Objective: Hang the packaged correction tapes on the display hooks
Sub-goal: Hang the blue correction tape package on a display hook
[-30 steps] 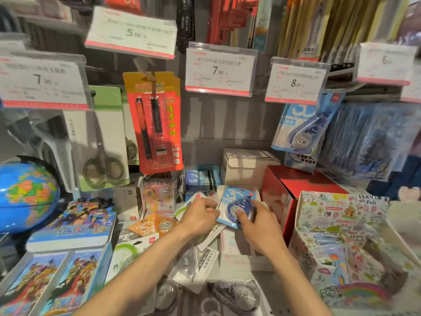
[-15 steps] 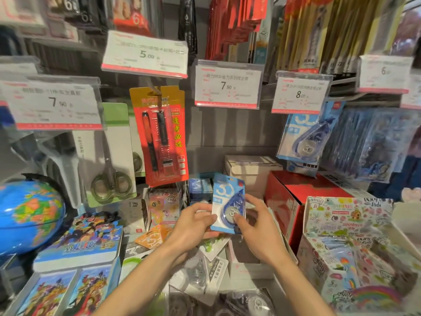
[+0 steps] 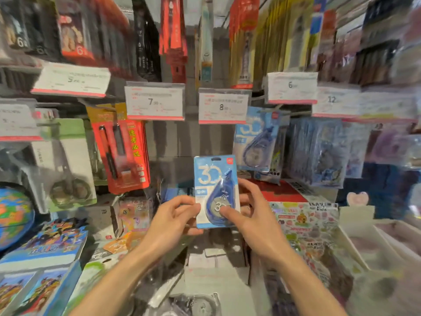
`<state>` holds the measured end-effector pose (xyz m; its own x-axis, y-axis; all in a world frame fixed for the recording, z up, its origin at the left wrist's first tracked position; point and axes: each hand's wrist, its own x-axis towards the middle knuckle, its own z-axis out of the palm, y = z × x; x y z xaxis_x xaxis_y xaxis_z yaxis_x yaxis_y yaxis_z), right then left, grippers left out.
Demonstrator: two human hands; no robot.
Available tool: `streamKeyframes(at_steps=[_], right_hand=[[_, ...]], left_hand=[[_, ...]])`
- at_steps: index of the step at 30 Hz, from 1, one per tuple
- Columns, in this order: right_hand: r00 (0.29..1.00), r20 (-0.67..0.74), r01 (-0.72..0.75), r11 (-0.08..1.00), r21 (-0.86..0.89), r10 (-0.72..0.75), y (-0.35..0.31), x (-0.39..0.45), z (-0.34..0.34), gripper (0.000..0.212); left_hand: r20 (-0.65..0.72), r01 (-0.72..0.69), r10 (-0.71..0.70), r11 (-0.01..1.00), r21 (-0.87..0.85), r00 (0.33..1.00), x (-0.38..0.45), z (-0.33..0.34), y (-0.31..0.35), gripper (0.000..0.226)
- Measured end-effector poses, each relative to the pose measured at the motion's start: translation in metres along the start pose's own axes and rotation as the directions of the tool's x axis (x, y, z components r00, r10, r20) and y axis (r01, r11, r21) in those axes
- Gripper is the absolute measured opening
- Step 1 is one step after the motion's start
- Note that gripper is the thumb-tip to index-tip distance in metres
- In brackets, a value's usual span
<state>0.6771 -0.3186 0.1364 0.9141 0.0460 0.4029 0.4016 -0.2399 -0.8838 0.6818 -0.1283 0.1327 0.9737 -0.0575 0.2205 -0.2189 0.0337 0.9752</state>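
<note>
Correction tape pack (image 3: 216, 191), upright before the rack's middle, was pinched by my left hand (image 3: 173, 222) and right hand (image 3: 250, 215) at its lower edges; light, stiff card, I judged

You face a crowded shop display wall of grey panels (image 3: 168, 142), blurred toward the edges. White price tags with red bottom edges (image 3: 155, 101) hang in a row above carded goods: a scissors pack (image 3: 68, 165) and a red pen card (image 3: 120, 151) on your left. Below, a globe (image 3: 13, 215) sits far left beside cartoon-printed boxes (image 3: 54, 242), and a red box (image 3: 282, 192) stands right of centre.
</note>
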Motion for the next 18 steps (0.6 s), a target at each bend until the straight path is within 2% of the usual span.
streamKeyframes(at_steps=[8,12,15,18], right_hand=[[0.993,0.076,0.079,0.989,0.126,-0.089,0.003,0.004,-0.105,0.063],[0.984,0.109,0.124,0.978,0.166,-0.143,-0.003,0.007,-0.136,0.062],[0.979,0.108,0.15,0.971,0.187,-0.172,-0.011,0.012,-0.154,0.061],[0.978,0.082,0.174,0.968,0.182,-0.191,-0.015,0.019,-0.168,0.061]], left_hand=[[-0.08,-0.135,0.144,0.985,0.108,0.986,-0.005,0.097,0.018,0.009],[-0.077,-0.213,0.239,0.944,0.253,0.968,-0.005,0.117,0.036,0.008],[-0.104,-0.3,0.369,0.864,0.404,0.923,-0.001,0.121,0.06,0.008],[-0.162,-0.379,0.504,0.792,0.478,0.849,0.008,0.121,0.093,0.005]])
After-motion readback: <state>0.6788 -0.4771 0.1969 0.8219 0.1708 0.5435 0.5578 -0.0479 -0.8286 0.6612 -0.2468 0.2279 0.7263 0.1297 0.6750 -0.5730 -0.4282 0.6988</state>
